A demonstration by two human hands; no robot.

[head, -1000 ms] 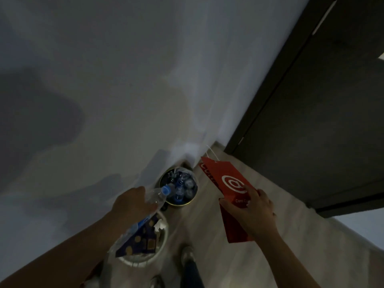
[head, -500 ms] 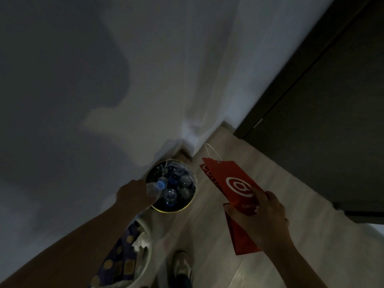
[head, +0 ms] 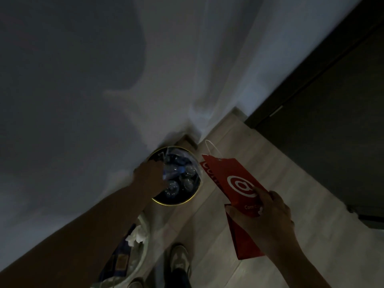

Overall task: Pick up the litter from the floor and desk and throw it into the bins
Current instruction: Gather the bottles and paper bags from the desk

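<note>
From the head camera, the person's left hand (head: 148, 176) is reaching over the left rim of a round dark bin with a thin gold edge (head: 176, 203), which is standing on the pale wooden floor (head: 280, 167) in the corner against the white wall (head: 83, 100). The hand is blurred, and I cannot tell whether its fingers are gripping anything or lying loose. Clear plastic bottles with blue labels (head: 188, 182) are lying heaped inside the bin, just beside the fingers.

The right hand (head: 268, 219) is holding a flat red paper bag with a white @ logo (head: 228, 173) out over the floor to the right of the bin, thumb and fingers pinching its lower half. The bag's white cord handle (head: 212, 147) is sticking out at its far end.

Nearer the person, a white round bin (head: 143, 260) is sitting below the left forearm, holding crumpled white tissue (head: 136, 235) and a blue patterned wrapper (head: 120, 260). A pale sneaker (head: 178, 258) is showing beside it. A dark door (head: 332, 132) is filling the right side.
</note>
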